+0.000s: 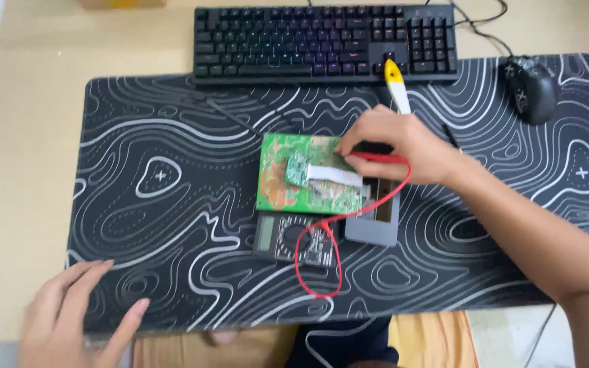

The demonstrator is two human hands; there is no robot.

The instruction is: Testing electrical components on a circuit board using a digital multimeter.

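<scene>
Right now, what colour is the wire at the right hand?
Red: the thin looping wire runs from the right hand; head view.

Circuit board (308,174) on mat (172,204), multimeter (291,238) before it, keyboard (325,41) behind, mouse (532,87) right.

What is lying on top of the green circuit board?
On the green board lie a small green module and a white ribbon cable. The right hand presses a red probe to its upper right corner, hiding the contact point.
</scene>
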